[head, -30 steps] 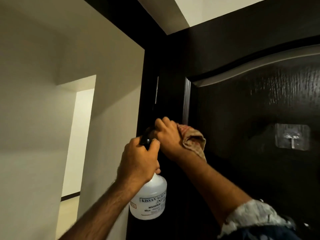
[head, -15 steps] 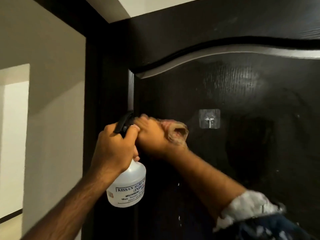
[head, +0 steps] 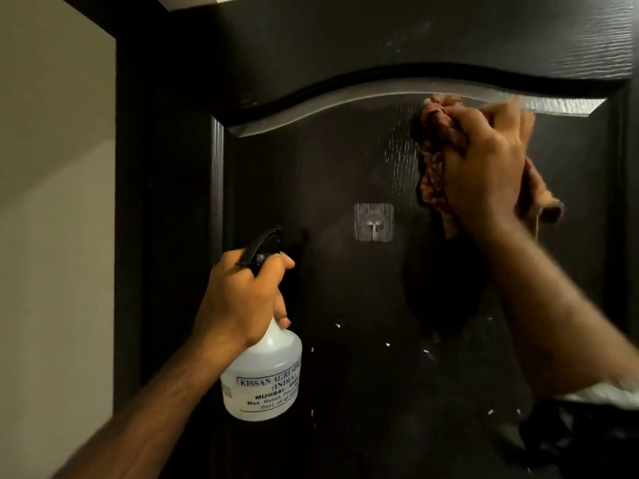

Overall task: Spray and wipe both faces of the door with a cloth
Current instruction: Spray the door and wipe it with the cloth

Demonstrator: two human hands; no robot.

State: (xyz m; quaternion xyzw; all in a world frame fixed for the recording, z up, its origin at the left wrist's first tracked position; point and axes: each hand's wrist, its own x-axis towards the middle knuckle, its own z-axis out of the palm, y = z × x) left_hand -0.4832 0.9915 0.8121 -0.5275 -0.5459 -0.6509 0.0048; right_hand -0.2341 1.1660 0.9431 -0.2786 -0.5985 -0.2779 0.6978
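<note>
A dark brown panelled door (head: 332,167) fills the view, its face wet with scattered droplets. My right hand (head: 484,160) presses a bunched reddish-brown cloth (head: 434,157) against the upper right of the recessed panel, just under the curved moulding. My left hand (head: 242,299) grips the neck of a white spray bottle (head: 262,378) with a black trigger head, held in front of the panel's lower left and pointing at the door.
A clear adhesive hook (head: 374,222) is stuck to the middle of the panel, between my two hands. The dark door frame (head: 138,202) runs down the left, with a pale wall (head: 52,202) beyond it.
My right hand has swept the cloth from the panel's left edge, beside the bottle, up and across to the upper right. The view has shifted right. The bottle has stayed in my left hand.
</note>
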